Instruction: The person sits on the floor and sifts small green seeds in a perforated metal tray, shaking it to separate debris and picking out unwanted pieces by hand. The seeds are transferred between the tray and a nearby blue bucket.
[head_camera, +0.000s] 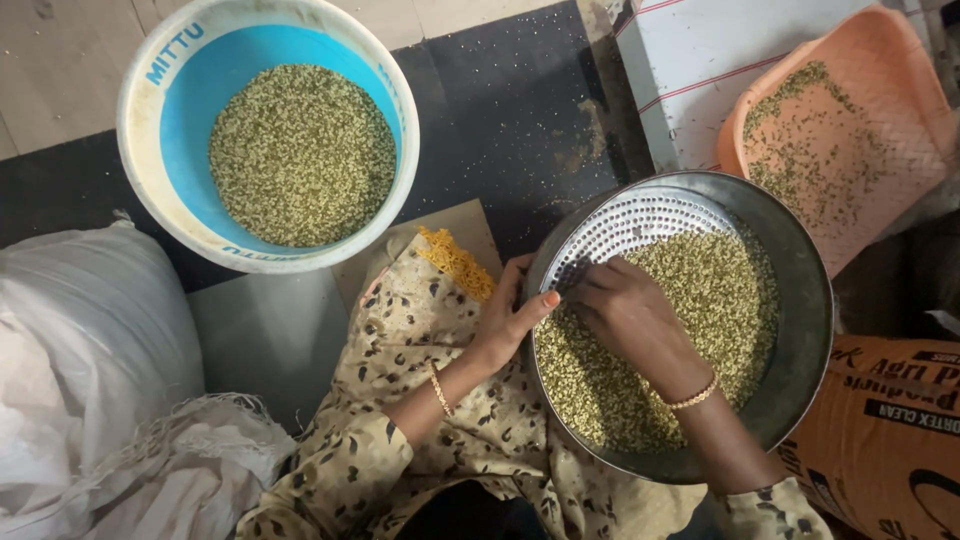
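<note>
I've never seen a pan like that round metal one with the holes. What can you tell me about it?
The round metal sieve looks like dull grey steel, with a raised rim and a flat floor punched with small holes. Greenish-yellow split grains cover most of the floor, leaving the upper left bare. It rests tilted on the person's lap. The left hand grips its rim; the right hand rests inside on the grains.

Soft even light, sharp, no glare.

The orange sack (880, 440) is cut off by the frame's edge.
</note>
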